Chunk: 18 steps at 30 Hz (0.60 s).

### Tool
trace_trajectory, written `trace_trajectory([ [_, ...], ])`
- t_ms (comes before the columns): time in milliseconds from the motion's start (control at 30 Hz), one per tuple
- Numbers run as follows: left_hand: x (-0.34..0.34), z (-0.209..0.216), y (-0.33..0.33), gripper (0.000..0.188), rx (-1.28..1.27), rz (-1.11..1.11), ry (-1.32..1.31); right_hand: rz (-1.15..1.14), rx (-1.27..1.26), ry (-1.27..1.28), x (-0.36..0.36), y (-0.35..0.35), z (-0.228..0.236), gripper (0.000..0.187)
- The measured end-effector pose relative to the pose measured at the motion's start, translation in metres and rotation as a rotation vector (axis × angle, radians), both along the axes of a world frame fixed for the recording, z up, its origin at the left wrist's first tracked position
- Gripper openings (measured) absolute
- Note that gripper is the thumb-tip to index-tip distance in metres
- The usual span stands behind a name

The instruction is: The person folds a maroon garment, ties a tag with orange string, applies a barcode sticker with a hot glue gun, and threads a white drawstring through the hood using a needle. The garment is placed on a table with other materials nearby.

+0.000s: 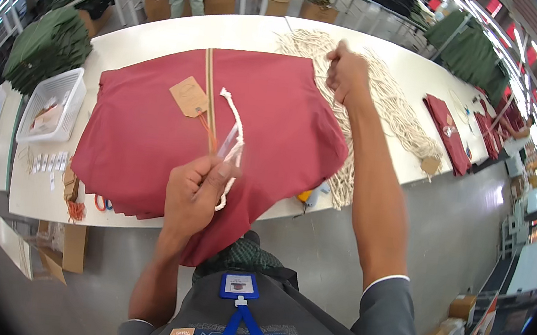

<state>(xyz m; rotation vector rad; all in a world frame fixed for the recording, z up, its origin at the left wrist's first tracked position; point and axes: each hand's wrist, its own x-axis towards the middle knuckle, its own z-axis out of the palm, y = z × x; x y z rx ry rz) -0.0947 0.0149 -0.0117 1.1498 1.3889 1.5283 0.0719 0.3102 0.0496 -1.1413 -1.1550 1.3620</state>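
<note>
A dark red garment (152, 141) lies spread in a thick layer over the white table, with a tan-and-dark striped band (208, 88) running down it. A brown card tag (190, 96) with orange string rests beside the band. My left hand (194, 192) is closed in a pinch at a white twisted cord (239, 139), and a translucent strip (227, 141) shows just above the fingertips. My right hand (347, 74) is raised beyond the garment's right edge, its fingers curled closed. Whatever is inside that hand is hidden. Below it spreads a heap of cream cords (388, 105).
On the left stand a white plastic basket (57, 107) and a pile of dark green garments (50, 50). Scissors (103, 203) and orange strings (76, 210) lie by the near left edge. A yellow-and-grey tool (311, 195) sits under the garment's right side. Folded red garments (448, 135) lie at right.
</note>
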Motion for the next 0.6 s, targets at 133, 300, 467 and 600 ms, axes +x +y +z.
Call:
trace_trajectory([
  [133,-0.014,0.003,0.011,0.030,0.044,-0.118,-0.015,0.289,0.000,-0.190,-0.046,-0.007,-0.071,0.029],
  [300,-0.016,0.010,0.021,0.031,0.005,-0.044,-0.021,0.181,0.603,-0.839,-0.058,-0.027,-0.068,0.033],
  [467,-0.021,0.009,0.030,0.029,-0.002,0.008,0.058,0.623,0.342,-0.272,-0.026,-0.097,-0.021,0.037],
  [600,-0.016,0.012,0.036,0.024,-0.002,0.028,0.116,0.790,0.288,-0.269,-0.023,-0.136,-0.016,0.024],
])
